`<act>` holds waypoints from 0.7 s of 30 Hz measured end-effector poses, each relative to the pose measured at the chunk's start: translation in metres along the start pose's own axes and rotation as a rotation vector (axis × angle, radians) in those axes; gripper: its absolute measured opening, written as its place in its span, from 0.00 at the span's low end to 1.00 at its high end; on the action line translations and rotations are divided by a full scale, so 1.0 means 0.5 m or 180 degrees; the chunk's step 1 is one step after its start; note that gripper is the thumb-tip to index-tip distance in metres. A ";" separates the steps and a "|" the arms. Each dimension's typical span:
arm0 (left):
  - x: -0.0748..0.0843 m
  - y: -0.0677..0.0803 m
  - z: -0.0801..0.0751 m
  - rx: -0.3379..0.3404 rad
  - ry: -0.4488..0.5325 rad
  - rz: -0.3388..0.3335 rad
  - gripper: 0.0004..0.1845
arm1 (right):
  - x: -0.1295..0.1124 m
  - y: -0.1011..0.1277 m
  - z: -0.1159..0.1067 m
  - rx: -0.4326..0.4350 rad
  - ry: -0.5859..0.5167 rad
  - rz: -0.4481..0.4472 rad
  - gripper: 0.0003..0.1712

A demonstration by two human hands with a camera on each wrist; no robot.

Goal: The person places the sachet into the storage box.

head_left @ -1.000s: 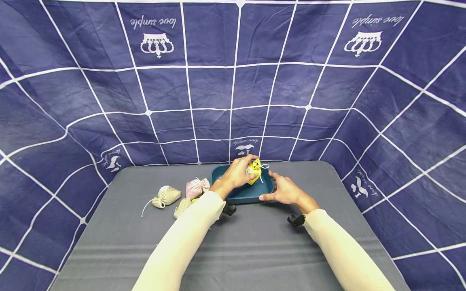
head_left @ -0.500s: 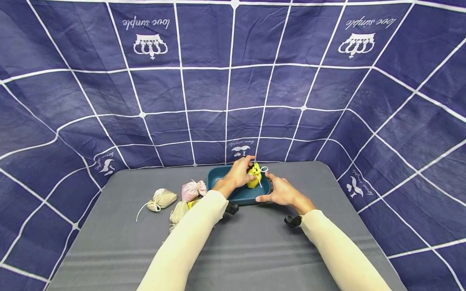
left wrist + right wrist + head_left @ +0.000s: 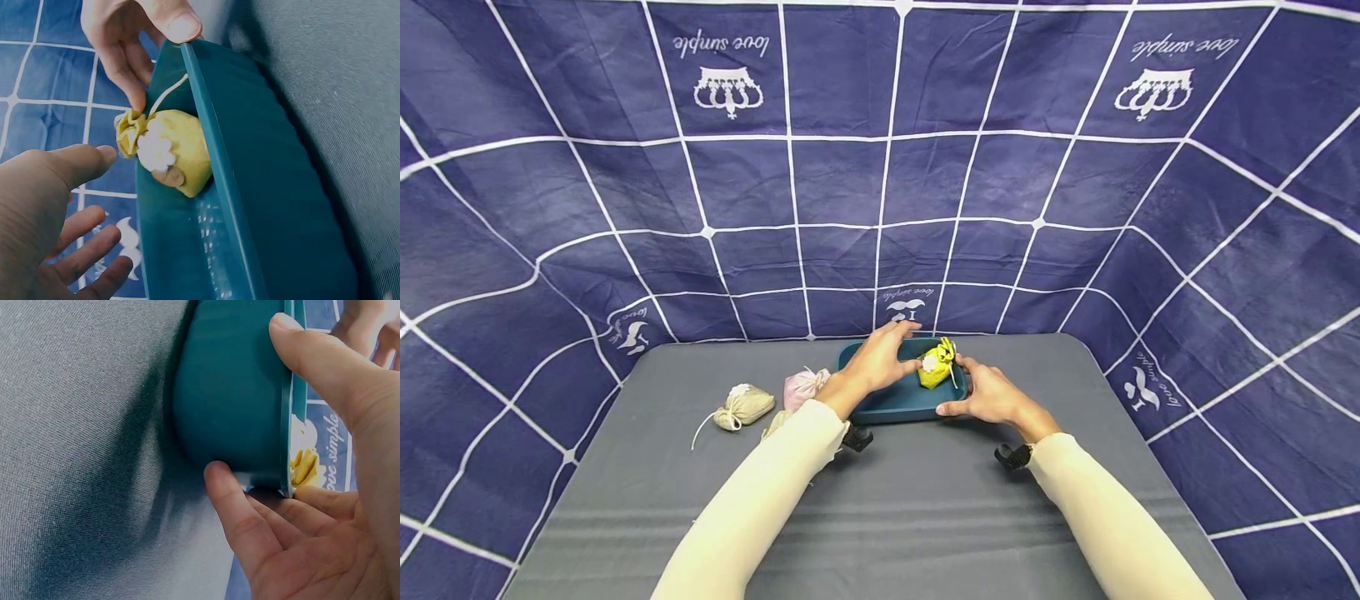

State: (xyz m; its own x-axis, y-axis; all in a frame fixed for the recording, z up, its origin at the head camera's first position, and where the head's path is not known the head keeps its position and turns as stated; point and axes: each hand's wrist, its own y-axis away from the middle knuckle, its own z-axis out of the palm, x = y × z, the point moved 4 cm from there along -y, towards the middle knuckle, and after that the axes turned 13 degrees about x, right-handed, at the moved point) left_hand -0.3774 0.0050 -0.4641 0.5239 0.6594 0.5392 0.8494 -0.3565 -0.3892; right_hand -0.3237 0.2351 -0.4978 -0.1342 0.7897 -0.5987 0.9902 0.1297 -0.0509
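A yellow sachet [image 3: 936,369] [image 3: 178,150] with a white flower and cord lies inside a teal tray [image 3: 891,402] [image 3: 262,187] at the back middle of the grey table. My left hand [image 3: 887,360] [image 3: 75,200] hovers over the tray just left of the sachet, with its fingers spread and holding nothing. My right hand [image 3: 981,390] [image 3: 312,506] grips the tray's right end, thumb on the rim and fingers curled round the outer wall. In the right wrist view the tray [image 3: 237,387] fills the middle, and a bit of the sachet [image 3: 304,465] shows past its rim.
Left of the tray lie a pink sachet [image 3: 803,386], a beige sachet [image 3: 743,406] and another beige one [image 3: 772,423] partly hidden by my left sleeve. A navy cloth with a white grid [image 3: 880,167] hangs around the table [image 3: 925,500].
My left hand set the yellow sachet down in the tray, let go of it and drew back to the left. My right hand stayed on the tray's end.
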 end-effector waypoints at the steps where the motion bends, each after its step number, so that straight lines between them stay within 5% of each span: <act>1: 0.001 0.005 -0.008 0.0027 0.0005 0.0027 0.37 | 0.001 0.001 0.000 0.0005 -0.0001 -0.0004 0.71; 13: -0.003 0.074 -0.100 0.0281 -0.0110 0.0354 0.30 | 0.004 0.008 -0.001 0.0062 -0.0019 -0.0043 0.71; 21: -0.026 0.132 -0.150 0.0343 -0.0239 0.0311 0.30 | 0.003 0.006 -0.003 0.0034 -0.0005 -0.0050 0.72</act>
State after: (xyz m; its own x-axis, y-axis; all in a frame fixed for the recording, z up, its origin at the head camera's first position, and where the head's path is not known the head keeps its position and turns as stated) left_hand -0.3234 -0.0766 -0.4406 0.5940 0.6741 0.4390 0.7806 -0.3511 -0.5171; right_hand -0.3211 0.2374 -0.4976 -0.1498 0.7867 -0.5989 0.9884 0.1356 -0.0690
